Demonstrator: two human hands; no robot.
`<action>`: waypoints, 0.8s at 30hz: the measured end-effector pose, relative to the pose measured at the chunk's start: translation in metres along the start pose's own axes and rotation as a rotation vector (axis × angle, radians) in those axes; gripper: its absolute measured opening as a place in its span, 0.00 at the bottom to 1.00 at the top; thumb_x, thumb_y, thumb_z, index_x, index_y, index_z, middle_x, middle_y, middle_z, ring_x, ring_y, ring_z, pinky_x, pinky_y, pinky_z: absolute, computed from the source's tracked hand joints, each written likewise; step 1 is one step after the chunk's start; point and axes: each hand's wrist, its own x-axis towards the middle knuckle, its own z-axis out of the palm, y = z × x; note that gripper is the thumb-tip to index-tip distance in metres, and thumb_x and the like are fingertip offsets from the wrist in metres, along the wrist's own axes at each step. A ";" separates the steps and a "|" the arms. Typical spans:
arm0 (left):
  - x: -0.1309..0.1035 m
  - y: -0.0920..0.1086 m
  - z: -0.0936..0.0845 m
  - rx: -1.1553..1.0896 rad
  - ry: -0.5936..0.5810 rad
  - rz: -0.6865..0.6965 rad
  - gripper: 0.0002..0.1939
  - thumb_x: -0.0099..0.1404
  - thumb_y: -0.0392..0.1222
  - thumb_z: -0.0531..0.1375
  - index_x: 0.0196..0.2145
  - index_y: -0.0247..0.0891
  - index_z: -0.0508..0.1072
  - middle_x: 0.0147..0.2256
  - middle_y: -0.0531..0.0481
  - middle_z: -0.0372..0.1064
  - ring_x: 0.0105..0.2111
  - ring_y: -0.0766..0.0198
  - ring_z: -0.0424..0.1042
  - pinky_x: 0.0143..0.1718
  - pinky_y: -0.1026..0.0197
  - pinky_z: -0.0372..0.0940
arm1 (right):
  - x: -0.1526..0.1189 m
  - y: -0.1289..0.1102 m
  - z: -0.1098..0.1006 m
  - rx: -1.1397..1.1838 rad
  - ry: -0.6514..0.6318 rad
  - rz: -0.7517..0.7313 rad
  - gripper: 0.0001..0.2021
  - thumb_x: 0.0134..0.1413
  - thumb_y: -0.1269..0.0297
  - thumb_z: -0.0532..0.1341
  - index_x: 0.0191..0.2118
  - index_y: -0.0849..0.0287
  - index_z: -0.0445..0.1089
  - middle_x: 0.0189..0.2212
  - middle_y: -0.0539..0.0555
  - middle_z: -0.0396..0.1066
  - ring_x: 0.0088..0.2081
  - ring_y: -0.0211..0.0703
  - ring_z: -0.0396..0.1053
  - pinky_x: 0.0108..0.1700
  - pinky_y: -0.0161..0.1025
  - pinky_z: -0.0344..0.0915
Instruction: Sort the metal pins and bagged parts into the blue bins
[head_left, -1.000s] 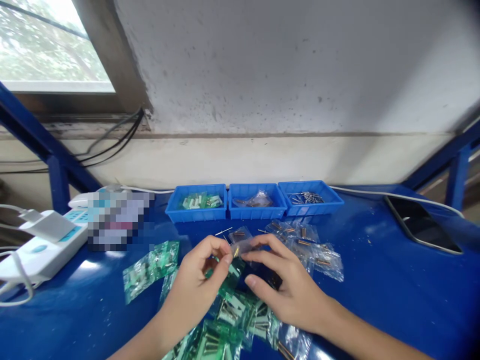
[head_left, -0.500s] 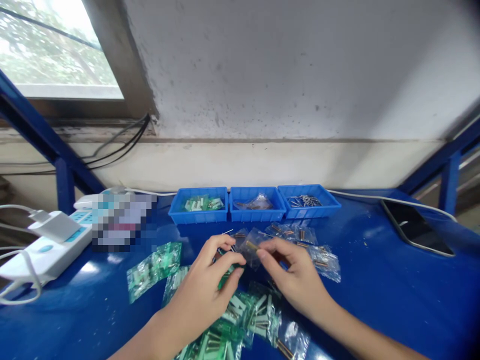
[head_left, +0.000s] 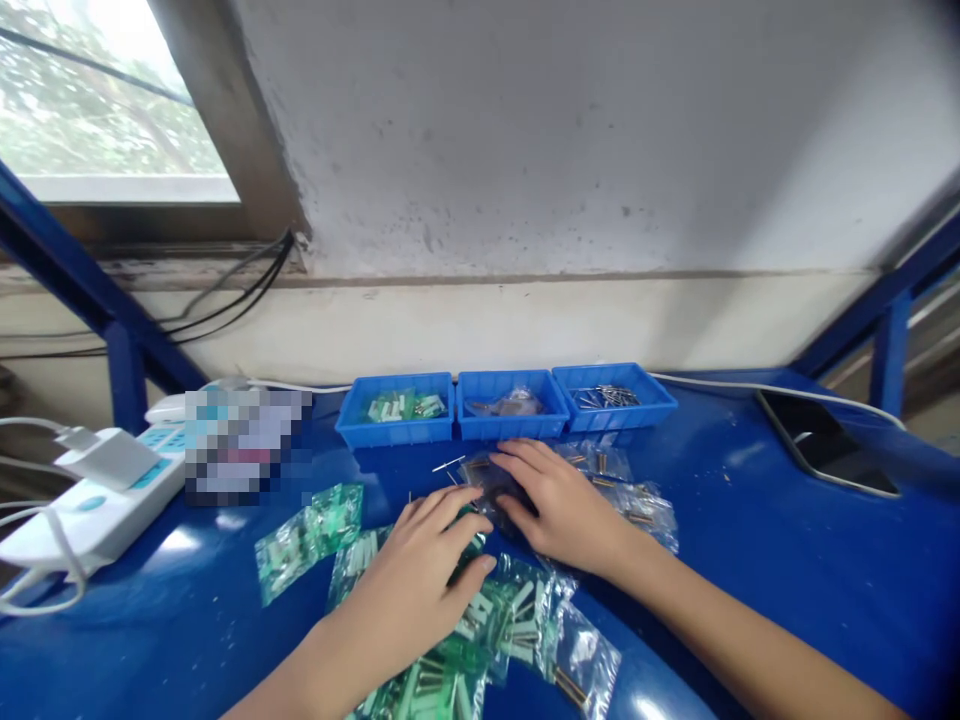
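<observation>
So the right hand (head_left: 566, 510) has moved down since the last frame: it had a little clear packet up between finger and thumb, and now it's lowered palm-down over the clear packets (head_left: 491, 478) in the middle of the blue table (head_left: 750, 590). The left hand (head_left: 416, 570) has flattened out a bit too, and it's over the back of the green packets (head_left: 521, 625).

Grip-wise, the right is loosely open, thumb well apart from the fingers, fingertips over a clear packet. Can't tell if they're pressing on it. The left is half open, fingers bent, with a gap between thumb and index finger. Can't tell whether anything is tucked under those fingers.

More clear packets with brownish metal pieces (head_left: 649, 512) lie just beside the right hand, and another clear packet (head_left: 589, 655) is at the near end of the green pile. One green strip (head_left: 309, 538) sits off to the left.

Behind the hands there's a row of blue trays: left tray (head_left: 397, 433) with green packets, middle tray (head_left: 514, 428) with clear ones, right tray (head_left: 626, 416) with loose metal pins. Phone (head_left: 829, 445) far right, power strip (head_left: 86, 510) far left.
</observation>
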 end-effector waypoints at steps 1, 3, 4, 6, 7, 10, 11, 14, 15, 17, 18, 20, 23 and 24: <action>0.000 0.000 0.000 -0.002 0.014 0.018 0.12 0.67 0.43 0.52 0.47 0.45 0.68 0.56 0.48 0.60 0.55 0.48 0.59 0.52 0.37 0.59 | -0.001 -0.002 0.004 0.047 -0.061 -0.024 0.23 0.56 0.65 0.55 0.58 0.60 0.60 0.56 0.60 0.62 0.59 0.53 0.56 0.55 0.53 0.58; 0.001 0.000 0.000 -0.017 0.045 0.053 0.12 0.67 0.41 0.52 0.48 0.44 0.68 0.52 0.47 0.63 0.51 0.50 0.63 0.50 0.42 0.62 | 0.001 -0.003 0.006 0.105 -0.113 -0.034 0.23 0.56 0.65 0.56 0.58 0.59 0.60 0.56 0.59 0.64 0.61 0.54 0.52 0.56 0.57 0.55; 0.001 0.000 0.000 -0.027 0.057 0.063 0.12 0.67 0.41 0.52 0.48 0.43 0.68 0.51 0.47 0.64 0.50 0.51 0.64 0.48 0.44 0.63 | 0.002 -0.002 0.006 0.122 -0.111 -0.031 0.20 0.56 0.66 0.55 0.56 0.58 0.63 0.52 0.58 0.67 0.61 0.54 0.52 0.55 0.58 0.55; 0.002 0.001 0.000 -0.046 0.069 0.066 0.12 0.67 0.40 0.52 0.47 0.43 0.68 0.48 0.47 0.65 0.47 0.53 0.65 0.46 0.47 0.64 | 0.003 -0.001 0.005 0.148 -0.050 -0.012 0.14 0.57 0.69 0.54 0.48 0.57 0.69 0.44 0.57 0.74 0.59 0.53 0.57 0.54 0.57 0.56; 0.002 0.001 0.000 -0.056 0.075 0.063 0.11 0.67 0.39 0.52 0.46 0.43 0.68 0.46 0.47 0.66 0.46 0.53 0.66 0.45 0.47 0.64 | 0.002 -0.001 0.005 0.170 -0.004 -0.005 0.12 0.58 0.71 0.54 0.44 0.57 0.71 0.40 0.56 0.75 0.57 0.52 0.59 0.53 0.56 0.57; 0.002 0.003 -0.002 -0.104 0.113 0.034 0.09 0.67 0.40 0.53 0.43 0.43 0.69 0.43 0.48 0.67 0.46 0.53 0.66 0.44 0.48 0.64 | -0.003 -0.004 0.004 0.286 0.149 0.002 0.10 0.58 0.70 0.55 0.41 0.57 0.73 0.35 0.56 0.74 0.48 0.49 0.65 0.48 0.51 0.62; 0.002 0.004 -0.003 -0.142 0.125 0.015 0.09 0.67 0.41 0.53 0.42 0.43 0.70 0.43 0.48 0.67 0.46 0.54 0.66 0.44 0.49 0.65 | -0.005 -0.007 0.003 0.319 0.199 0.003 0.10 0.58 0.69 0.55 0.41 0.57 0.73 0.35 0.56 0.73 0.45 0.48 0.65 0.46 0.49 0.64; 0.002 0.006 -0.008 -0.348 0.159 -0.088 0.12 0.69 0.45 0.48 0.40 0.44 0.70 0.40 0.49 0.69 0.43 0.57 0.68 0.42 0.54 0.66 | -0.011 -0.016 -0.002 0.362 0.297 -0.026 0.12 0.58 0.71 0.55 0.44 0.56 0.73 0.35 0.56 0.67 0.38 0.44 0.64 0.39 0.44 0.65; 0.002 0.006 -0.009 -0.436 0.174 -0.126 0.14 0.70 0.46 0.46 0.40 0.44 0.70 0.38 0.50 0.69 0.41 0.59 0.69 0.40 0.56 0.67 | -0.012 -0.019 -0.003 0.375 0.305 -0.055 0.13 0.57 0.72 0.54 0.44 0.55 0.72 0.35 0.56 0.66 0.39 0.43 0.63 0.39 0.44 0.65; 0.003 0.004 -0.010 -0.600 0.193 -0.181 0.17 0.71 0.46 0.43 0.39 0.43 0.70 0.34 0.50 0.69 0.35 0.61 0.70 0.35 0.59 0.67 | -0.014 -0.024 -0.004 0.418 0.304 -0.116 0.16 0.55 0.77 0.53 0.43 0.55 0.72 0.37 0.55 0.63 0.41 0.43 0.63 0.40 0.43 0.65; 0.004 0.003 -0.009 -0.666 0.196 -0.193 0.16 0.71 0.47 0.44 0.39 0.43 0.70 0.32 0.51 0.69 0.33 0.62 0.70 0.34 0.60 0.67 | -0.015 -0.026 -0.004 0.445 0.297 -0.132 0.17 0.54 0.79 0.53 0.42 0.54 0.73 0.39 0.56 0.62 0.42 0.43 0.63 0.41 0.43 0.65; 0.006 0.001 -0.007 -0.760 0.190 -0.198 0.11 0.69 0.47 0.49 0.39 0.41 0.68 0.30 0.52 0.68 0.31 0.63 0.69 0.32 0.61 0.66 | -0.017 -0.029 -0.002 0.492 0.289 -0.140 0.18 0.51 0.81 0.52 0.38 0.54 0.73 0.42 0.55 0.60 0.45 0.43 0.62 0.43 0.43 0.65; 0.006 -0.001 -0.004 -0.794 0.230 -0.191 0.06 0.66 0.44 0.53 0.37 0.40 0.66 0.28 0.53 0.67 0.29 0.64 0.69 0.31 0.61 0.66 | -0.018 -0.033 0.000 0.493 0.263 -0.101 0.19 0.48 0.82 0.52 0.39 0.52 0.72 0.48 0.55 0.55 0.52 0.47 0.58 0.48 0.47 0.63; 0.006 -0.001 -0.004 -0.767 0.264 -0.191 0.05 0.66 0.43 0.53 0.37 0.40 0.65 0.28 0.54 0.67 0.28 0.65 0.69 0.30 0.62 0.65 | -0.018 -0.034 0.000 0.473 0.261 -0.075 0.20 0.47 0.82 0.53 0.40 0.52 0.71 0.50 0.56 0.53 0.54 0.49 0.56 0.50 0.49 0.62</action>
